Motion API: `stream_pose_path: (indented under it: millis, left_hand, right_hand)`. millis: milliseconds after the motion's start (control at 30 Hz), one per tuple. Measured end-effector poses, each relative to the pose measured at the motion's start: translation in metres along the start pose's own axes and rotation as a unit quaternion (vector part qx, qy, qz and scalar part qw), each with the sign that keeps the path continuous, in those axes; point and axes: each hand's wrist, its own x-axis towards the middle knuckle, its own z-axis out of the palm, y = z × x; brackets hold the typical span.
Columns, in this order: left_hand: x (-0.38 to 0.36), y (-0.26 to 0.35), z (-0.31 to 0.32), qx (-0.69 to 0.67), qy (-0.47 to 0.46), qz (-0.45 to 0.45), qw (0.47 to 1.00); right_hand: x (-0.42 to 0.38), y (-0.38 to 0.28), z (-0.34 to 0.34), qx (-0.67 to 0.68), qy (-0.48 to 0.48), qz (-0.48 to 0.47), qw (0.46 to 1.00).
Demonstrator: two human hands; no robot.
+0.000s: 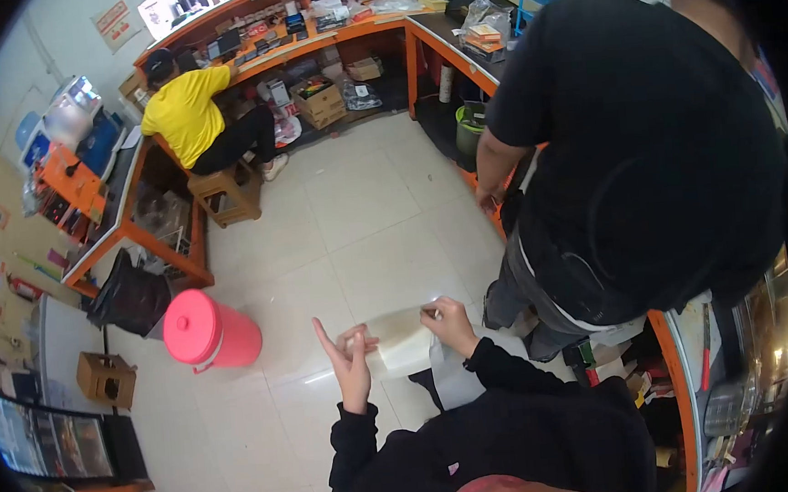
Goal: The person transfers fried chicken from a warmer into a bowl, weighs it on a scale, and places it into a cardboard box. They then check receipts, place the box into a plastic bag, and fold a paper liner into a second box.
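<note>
A translucent, slightly yellowish film sheet (pixel 395 342) stretches between my two hands in front of my body. My left hand (pixel 351 362) grips its left edge between thumb and curled fingers, while the index finger points up and away. At the upper right corner, my right hand (pixel 453 325) pinches the film with bent fingertips. A whitish sheet (pixel 455 375) hangs below my right hand, overlapping the film's lower right side. Black sleeves cover both my wrists.
A pink lidded bucket (pixel 236 337) stands on the tiled floor at left, near a black bin bag (pixel 131 296). A person in black (pixel 644 155) stands close at right. Another in yellow (pixel 186 117) sits on a stool (pixel 229 195) by the cluttered counter (pixel 329 38).
</note>
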Motion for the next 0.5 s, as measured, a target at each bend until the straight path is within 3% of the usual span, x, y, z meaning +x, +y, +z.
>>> stream_pose_path:
  millis: [67, 200, 233, 300, 400, 500]
  left_hand:
    - [0.068, -0.019, -0.009, 0.076, 0.029, 0.098, 0.992]
    - [0.189, -0.062, -0.039, 0.156, 0.178, 0.126, 0.964]
    - [0.211, -0.072, -0.049, 0.182, 0.178, 0.084, 0.963]
    - [0.261, -0.094, -0.049, 0.219, 0.177, 0.009, 0.96]
    - [0.335, -0.131, -0.054, 0.225, 0.039, -0.161, 0.96]
    - [0.417, -0.15, -0.033, -0.063, -0.107, -0.302, 0.945]
  right_hand:
    - [0.053, 0.012, 0.014, 0.004, 0.013, 0.075, 0.997]
    - [0.163, 0.059, 0.069, 0.046, 0.017, 0.063, 0.997]
    - [0.193, 0.054, 0.071, 0.028, -0.042, 0.135, 0.99]
    - [0.24, 0.056, 0.081, 0.088, -0.018, 0.143, 0.986]
    - [0.304, 0.051, 0.073, 0.118, -0.009, 0.177, 0.977]
    - [0.354, 0.065, 0.063, 0.13, 0.01, 0.178, 0.975]
